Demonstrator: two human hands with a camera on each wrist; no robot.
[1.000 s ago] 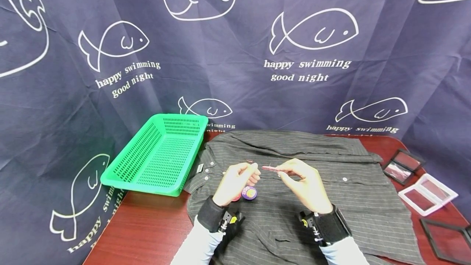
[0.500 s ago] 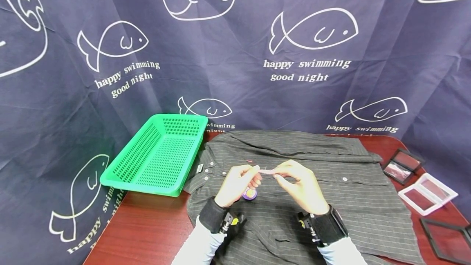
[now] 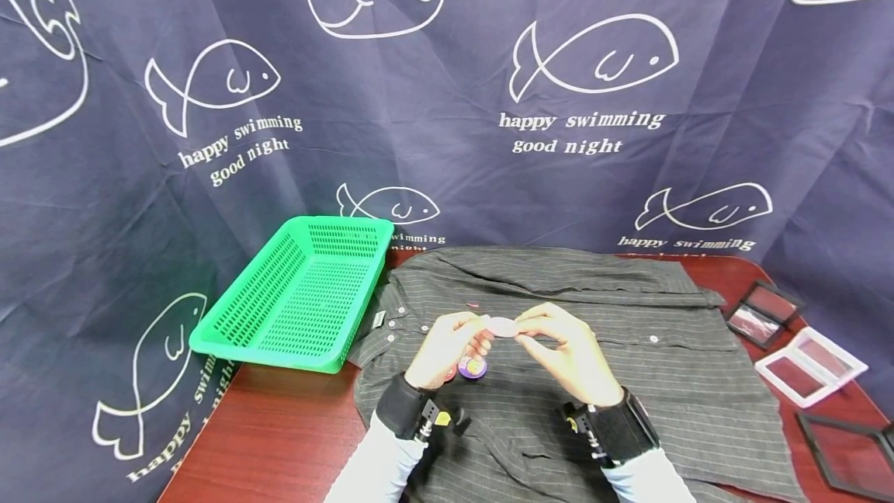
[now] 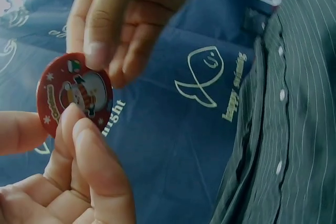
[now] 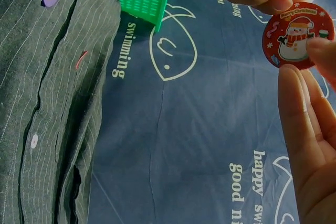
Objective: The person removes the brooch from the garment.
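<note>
A round red badge (image 4: 79, 93) with a snowman and "Merry Christmas" print is between both hands. My left hand (image 3: 445, 349) pinches its left edge, and my right hand (image 3: 574, 348) pinches the right edge with thumb and fingers. From the head view the badge (image 3: 501, 326) shows a pale side, its printed face turned away; both wrist views show the print. Beneath the hands lies a dark pinstriped shirt (image 3: 559, 410). On it, close to the left hand, rest a purple badge (image 3: 472, 367) and a red round item (image 3: 450, 373), partly hidden by that hand.
A green plastic basket (image 3: 317, 309) stands to the left on the red-brown table (image 3: 300, 418). Several framed items, including a white one (image 3: 812, 367), lie along the right edge. A tiny red strip (image 5: 81, 59) is on the shirt. A printed blue curtain (image 3: 447, 138) hangs behind.
My left hand has come to the badge, which only the right hand held a second ago. The badge has tilted from edge-on to show its pale side to the head view.
</note>
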